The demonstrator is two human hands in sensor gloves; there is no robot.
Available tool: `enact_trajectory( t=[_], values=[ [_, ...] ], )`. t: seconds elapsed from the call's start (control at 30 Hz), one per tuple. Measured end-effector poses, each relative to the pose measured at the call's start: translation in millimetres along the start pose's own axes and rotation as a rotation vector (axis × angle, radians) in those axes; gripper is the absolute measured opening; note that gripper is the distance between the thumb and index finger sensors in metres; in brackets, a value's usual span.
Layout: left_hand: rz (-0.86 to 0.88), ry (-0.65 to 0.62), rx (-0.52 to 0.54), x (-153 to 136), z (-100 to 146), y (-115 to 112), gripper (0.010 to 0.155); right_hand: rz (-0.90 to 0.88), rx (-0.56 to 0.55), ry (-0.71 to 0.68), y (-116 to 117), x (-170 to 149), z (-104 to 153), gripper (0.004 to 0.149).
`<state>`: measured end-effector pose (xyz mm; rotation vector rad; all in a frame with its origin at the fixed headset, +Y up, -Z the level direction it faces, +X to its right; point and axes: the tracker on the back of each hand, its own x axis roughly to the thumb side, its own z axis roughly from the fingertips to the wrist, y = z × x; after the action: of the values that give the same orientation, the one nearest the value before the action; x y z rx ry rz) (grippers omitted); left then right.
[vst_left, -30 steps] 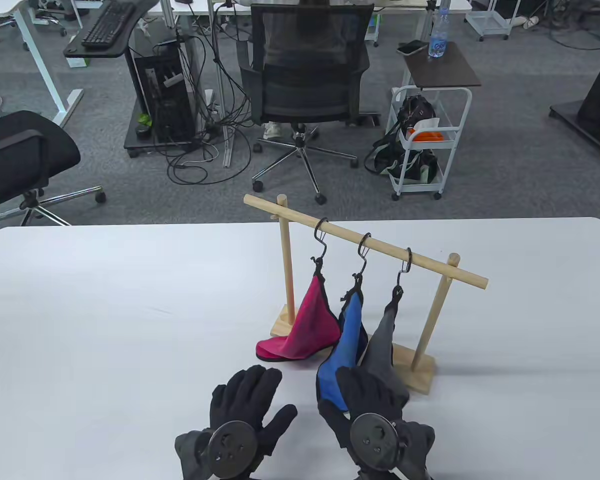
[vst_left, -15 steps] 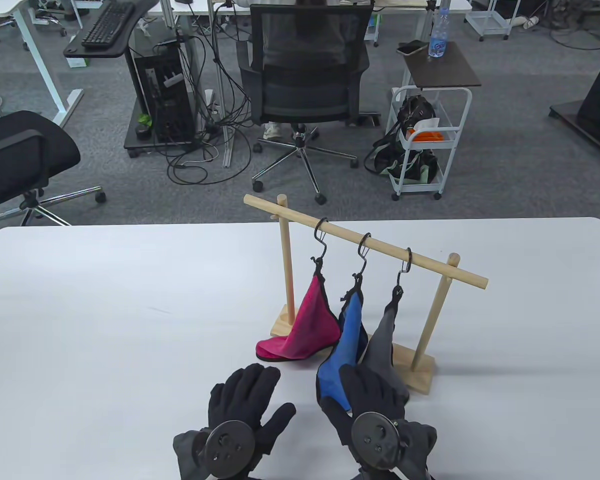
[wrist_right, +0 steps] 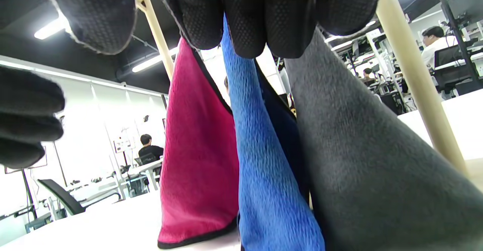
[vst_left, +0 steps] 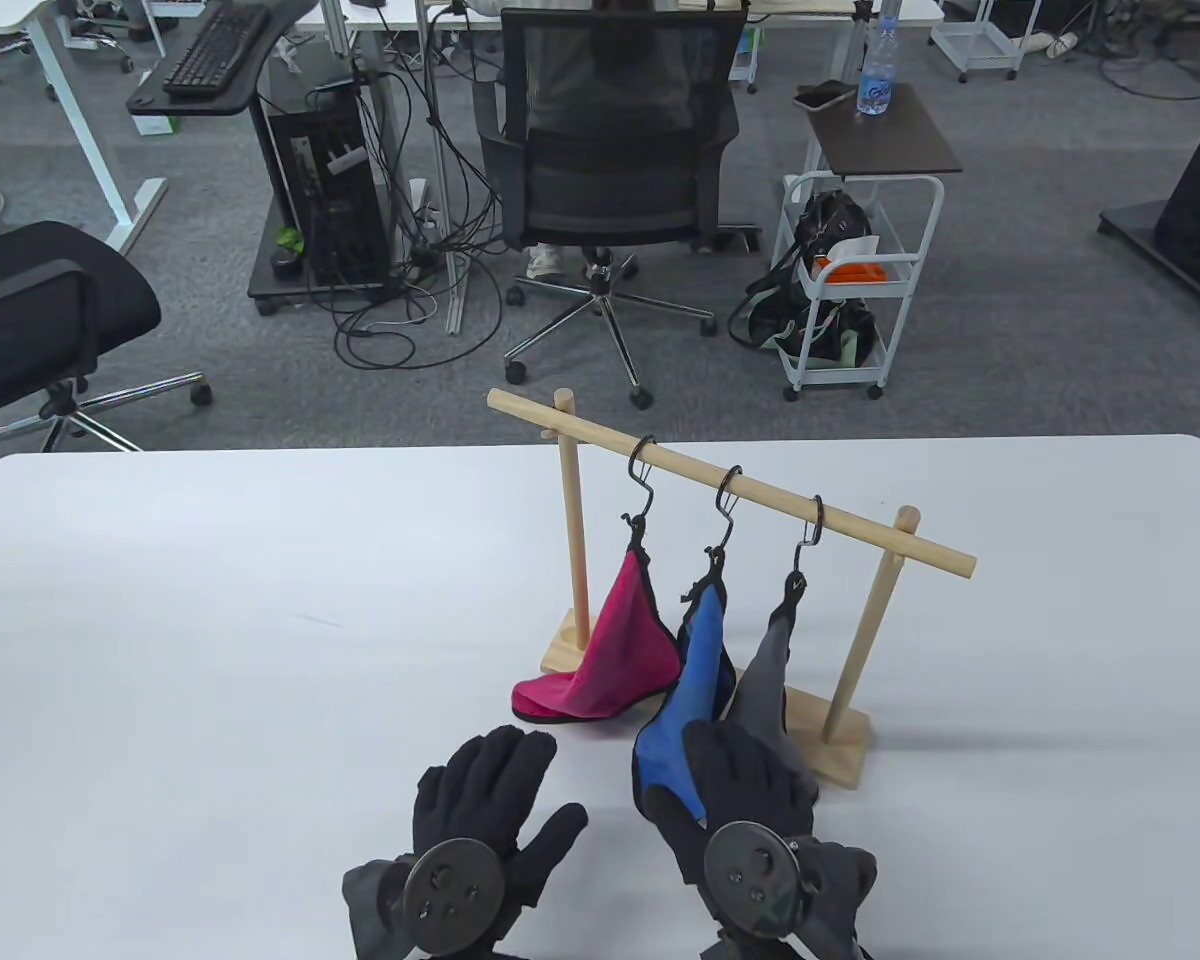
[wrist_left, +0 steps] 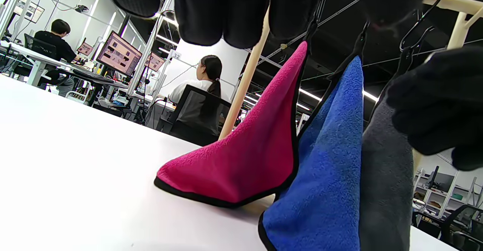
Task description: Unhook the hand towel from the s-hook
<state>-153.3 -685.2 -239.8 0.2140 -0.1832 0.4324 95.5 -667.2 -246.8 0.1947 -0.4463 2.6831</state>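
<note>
A wooden rack (vst_left: pixel 730 488) stands on the white table (vst_left: pixel 210 650). Three black s-hooks (vst_left: pixel 725 505) on its bar each carry a hand towel: a pink towel (vst_left: pixel 615 650), a blue towel (vst_left: pixel 685 700) and a grey towel (vst_left: pixel 765 690). All three also show in the left wrist view (wrist_left: pixel 249 156) and the right wrist view (wrist_right: pixel 200 145). My left hand (vst_left: pixel 485 810) is open, fingers spread flat above the table, just left of the blue towel. My right hand (vst_left: pixel 750 810) is open, its fingers over the lower ends of the blue and grey towels, gripping nothing.
The rack's base (vst_left: pixel 840 745) lies just beyond my right hand. Past the table's far edge stand an office chair (vst_left: pixel 615 170), a white cart (vst_left: pixel 855 290) and desks.
Both hands have shifted only slightly; the left hand sank a little toward the near edge and the right hand crept slightly forward. The towels hang as before.
</note>
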Motion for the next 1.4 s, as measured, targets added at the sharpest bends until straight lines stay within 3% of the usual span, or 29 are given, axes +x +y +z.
enact_trajectory(
  t=[0.43,0.67,0.93,1.4],
  values=[
    [0.008,0.006,-0.006,-3.0,-0.9,0.4,0.070,-0.063,-0.132,0.079,-45.6,-2.2,-18.6,0.068],
    [0.013,0.012,-0.006,-4.2,-1.3,1.2,0.070,-0.106,-0.178,0.163,-57.3,-16.0,-31.3,0.076],
    [0.019,0.018,-0.001,-5.6,-1.5,2.1,0.070,-0.154,-0.125,0.296,-45.7,-36.9,-49.9,0.078],
    [0.028,0.031,-0.004,-7.6,-2.0,4.1,0.069,-0.199,-0.009,0.440,-12.6,-56.3,-78.0,0.062]
  ],
)
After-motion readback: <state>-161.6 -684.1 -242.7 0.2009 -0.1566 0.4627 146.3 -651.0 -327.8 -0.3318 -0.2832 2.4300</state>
